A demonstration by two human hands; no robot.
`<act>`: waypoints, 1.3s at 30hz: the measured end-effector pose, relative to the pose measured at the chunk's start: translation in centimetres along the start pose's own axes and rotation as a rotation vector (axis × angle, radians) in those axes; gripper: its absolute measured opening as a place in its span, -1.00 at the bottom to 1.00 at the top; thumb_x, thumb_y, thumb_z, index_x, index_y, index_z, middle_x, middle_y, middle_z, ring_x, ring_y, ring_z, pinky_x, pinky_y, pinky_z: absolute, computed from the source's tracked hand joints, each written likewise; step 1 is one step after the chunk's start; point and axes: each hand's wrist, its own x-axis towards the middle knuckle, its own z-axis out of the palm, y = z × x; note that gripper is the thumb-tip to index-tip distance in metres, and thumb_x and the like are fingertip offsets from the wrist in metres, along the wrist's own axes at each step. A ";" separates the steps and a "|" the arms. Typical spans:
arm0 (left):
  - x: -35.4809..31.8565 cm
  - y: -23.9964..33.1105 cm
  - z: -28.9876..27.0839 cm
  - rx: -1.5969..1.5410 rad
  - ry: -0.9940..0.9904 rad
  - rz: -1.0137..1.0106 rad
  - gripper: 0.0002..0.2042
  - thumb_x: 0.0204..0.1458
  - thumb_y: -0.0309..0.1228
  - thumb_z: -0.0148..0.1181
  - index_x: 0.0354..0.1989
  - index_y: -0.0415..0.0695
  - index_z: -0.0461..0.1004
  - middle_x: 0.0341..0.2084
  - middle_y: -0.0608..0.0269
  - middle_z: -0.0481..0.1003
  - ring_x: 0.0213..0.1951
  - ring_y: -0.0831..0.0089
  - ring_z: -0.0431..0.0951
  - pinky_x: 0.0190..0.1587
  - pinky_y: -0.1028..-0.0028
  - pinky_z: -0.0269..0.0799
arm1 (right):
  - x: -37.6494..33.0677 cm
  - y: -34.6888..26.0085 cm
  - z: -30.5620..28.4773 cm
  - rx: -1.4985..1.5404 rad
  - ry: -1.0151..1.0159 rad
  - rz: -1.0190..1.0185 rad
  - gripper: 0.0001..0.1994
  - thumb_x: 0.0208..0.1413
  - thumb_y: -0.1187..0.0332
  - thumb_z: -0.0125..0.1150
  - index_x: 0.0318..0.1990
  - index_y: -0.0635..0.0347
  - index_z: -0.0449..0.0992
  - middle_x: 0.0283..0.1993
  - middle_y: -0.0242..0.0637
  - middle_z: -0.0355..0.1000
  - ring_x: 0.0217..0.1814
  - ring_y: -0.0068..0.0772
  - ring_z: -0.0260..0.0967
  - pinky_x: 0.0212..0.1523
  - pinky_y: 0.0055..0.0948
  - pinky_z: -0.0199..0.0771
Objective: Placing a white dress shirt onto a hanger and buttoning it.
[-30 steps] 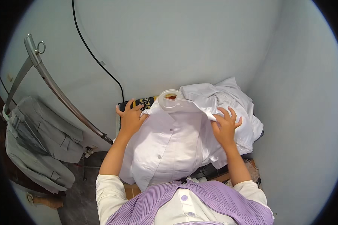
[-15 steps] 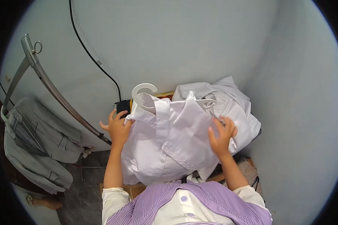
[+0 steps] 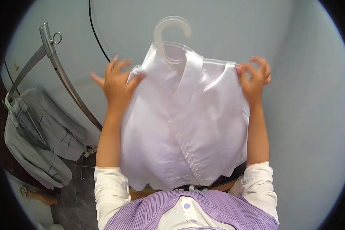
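A shiny white blouse [image 3: 153,126] with small beads down its front hangs upright before me on a white plastic hanger [image 3: 174,21]. The hanger's hook rises above the collar. My left hand [image 3: 117,82] pinches the blouse at its left shoulder, thumb against the fabric and the other fingers spread outward. My right hand [image 3: 253,78] has thumb and finger closed on the blouse at the right shoulder, near the hanger's end. The fabric is blurred by motion, and it hides what lies behind it.
To the left stands a curved metal rail [image 3: 65,78] with a ring near its top. A grey jacket [image 3: 38,134] hangs beside it. A black cable [image 3: 97,38] runs down the pale wall [image 3: 234,30]. Part of a wooden edge [image 3: 136,193] shows below the blouse.
Both hands have lifted the blouse and hanger up, away from the pile of white cloth. My right hand has gone from loose fingers by the blouse's side to pinching its shoulder.
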 end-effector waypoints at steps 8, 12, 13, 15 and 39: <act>-6.5 -4.0 11.1 0.176 0.024 -0.223 -0.66 -0.17 0.05 0.24 -0.60 0.02 0.56 -0.04 0.49 0.37 0.18 0.33 0.19 0.09 -0.29 -0.31 | -6.3 -0.1 11.3 -0.064 -0.521 0.447 -0.52 0.13 -0.03 0.02 0.19 -0.23 0.23 0.26 -0.13 0.04 0.36 -0.06 -0.18 0.19 0.30 -0.30; -16.9 -3.7 16.0 0.143 -0.058 -0.331 -0.75 -0.26 -0.07 0.31 -0.61 0.03 0.54 -0.03 0.53 0.34 0.20 0.36 0.15 0.08 -0.14 -0.23 | -16.0 -0.2 14.9 0.010 -0.188 0.579 -0.50 0.14 -0.09 -0.04 0.16 -0.08 0.27 0.27 -0.09 0.02 0.38 -0.01 -0.22 0.17 0.36 -0.35; -18.2 -3.8 16.1 0.136 -0.055 -0.381 -0.76 -0.27 -0.09 0.32 -0.61 0.02 0.53 -0.03 0.53 0.35 0.19 0.36 0.16 0.08 -0.12 -0.24 | -16.3 -1.1 14.8 -0.020 -0.332 0.567 -0.53 0.14 -0.08 -0.03 0.11 -0.06 0.32 0.26 -0.08 0.04 0.38 0.00 -0.22 0.16 0.37 -0.35; -19.3 -3.8 15.8 0.077 -0.015 -0.426 -0.79 -0.27 -0.16 0.32 -0.62 -0.01 0.52 -0.04 0.51 0.36 0.18 0.37 0.19 0.09 -0.10 -0.27 | -16.4 -2.1 14.8 -0.036 -0.444 0.574 -0.66 0.10 -0.02 0.07 -0.17 -0.01 0.52 0.20 -0.14 0.13 0.37 0.02 -0.21 0.14 0.38 -0.35; -9.3 -7.3 15.0 0.110 -0.355 -0.374 -0.61 -0.01 -0.03 0.16 -0.10 -0.02 0.44 0.16 0.18 0.21 0.23 0.21 0.11 0.14 -0.23 -0.30 | -8.5 0.8 14.6 -0.441 -0.595 0.029 -0.49 0.02 0.10 0.19 0.14 -0.02 0.29 0.26 -0.14 0.09 0.37 -0.10 -0.10 0.18 0.38 -0.25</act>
